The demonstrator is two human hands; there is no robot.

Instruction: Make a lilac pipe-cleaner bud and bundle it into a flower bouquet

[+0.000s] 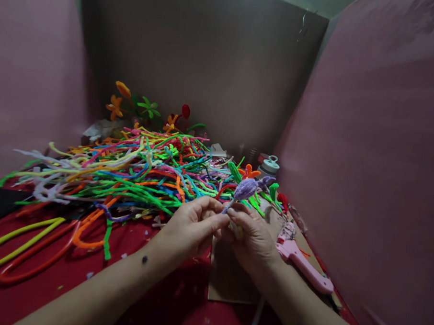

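The scene is viewed from head height, above and between the forearms (111,287), which are cut off by the lower edge. The lens is aimed forward and down, across the red work surface (182,295) toward the grey back panel (207,52). The left hand (194,224) and right hand (255,236) are framed centrally, at close range.

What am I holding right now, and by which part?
A purple bud, by its stem, pinched in the left grip and right grip.
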